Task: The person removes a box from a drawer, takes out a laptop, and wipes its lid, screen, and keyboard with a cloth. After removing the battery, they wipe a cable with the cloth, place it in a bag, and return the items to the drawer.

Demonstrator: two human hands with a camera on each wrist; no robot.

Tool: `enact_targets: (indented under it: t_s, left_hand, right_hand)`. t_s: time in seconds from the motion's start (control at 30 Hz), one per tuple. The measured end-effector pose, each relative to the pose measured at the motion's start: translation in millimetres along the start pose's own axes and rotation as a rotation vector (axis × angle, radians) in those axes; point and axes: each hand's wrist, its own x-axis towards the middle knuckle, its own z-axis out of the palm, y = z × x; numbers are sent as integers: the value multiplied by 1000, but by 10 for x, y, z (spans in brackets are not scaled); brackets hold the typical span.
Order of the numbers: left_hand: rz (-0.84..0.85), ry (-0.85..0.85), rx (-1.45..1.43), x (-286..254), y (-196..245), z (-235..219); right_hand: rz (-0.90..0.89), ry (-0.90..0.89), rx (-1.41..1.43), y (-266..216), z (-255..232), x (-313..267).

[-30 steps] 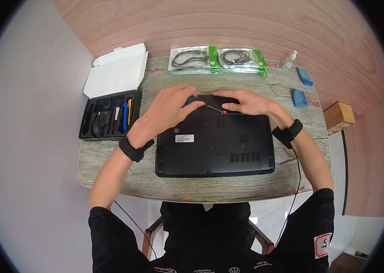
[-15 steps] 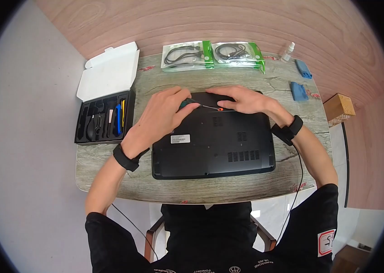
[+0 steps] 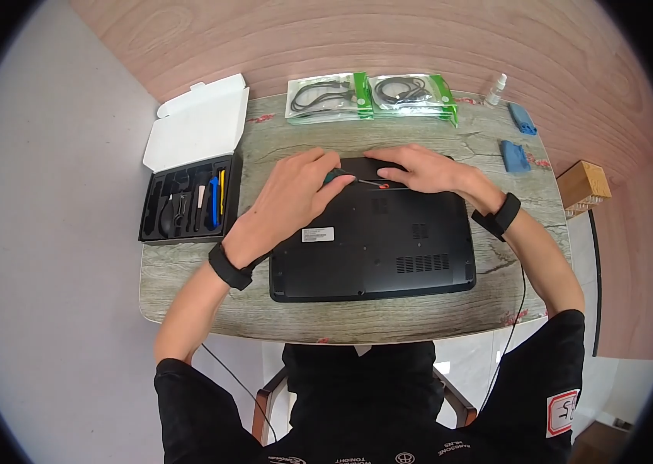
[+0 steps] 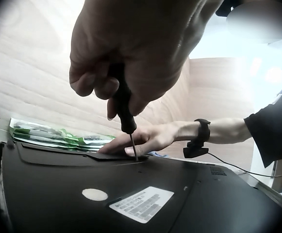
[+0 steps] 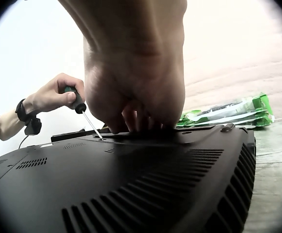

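A black laptop (image 3: 373, 247) lies upside down on the table, its vents and a white label (image 3: 318, 234) facing up. My left hand (image 3: 288, 189) grips the dark handle of a screwdriver (image 4: 125, 109). The thin metal shaft slants down, with its tip at the laptop's underside near the seam by the far edge. A small orange-red spot (image 3: 384, 186) shows at that tip in the head view. My right hand (image 3: 427, 170) rests on the laptop's far strip beside the tip, fingers extended and thumb near the shaft. In the right wrist view its fingertips touch the casing.
At the left stands an open box (image 3: 187, 201) of small tools with its white lid (image 3: 197, 127) raised. Two bagged cables (image 3: 330, 99) lie along the back. A spray bottle (image 3: 496, 90) and blue cloths (image 3: 514, 156) sit at the back right, near a wooden box (image 3: 583, 188).
The head view has shifted slightly. The left hand stays on the screwdriver with its tip at the same seam, and the right hand keeps its place on the laptop.
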Motion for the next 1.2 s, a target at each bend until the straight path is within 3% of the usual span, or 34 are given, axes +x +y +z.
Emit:
enact_targets:
  t_s: [0.4,0.5,0.7,0.8,1.0,1.2]
  left_hand:
    - [-3,-21,20,12,62,-7]
    - [8,-20,33,12,44,6]
    - [-11,-5,-11,-23,35,7]
    - [-26,-8,-43,-27,32,-9]
    - [-30,-24,-35,-34,-22,-60]
    - [-36,4,-73,-58,-17,-112]
  right_hand:
    - [17,-59,-104,-256,-83,-34]
    - [-42,-29,-264,-200,-9,-54]
    - [-89,82,-171,-24,29,7]
    - [-54,84,-62,109,-2,81]
    - [192,29,80,91,-189,156]
    - [159,66,82,179,-266,270]
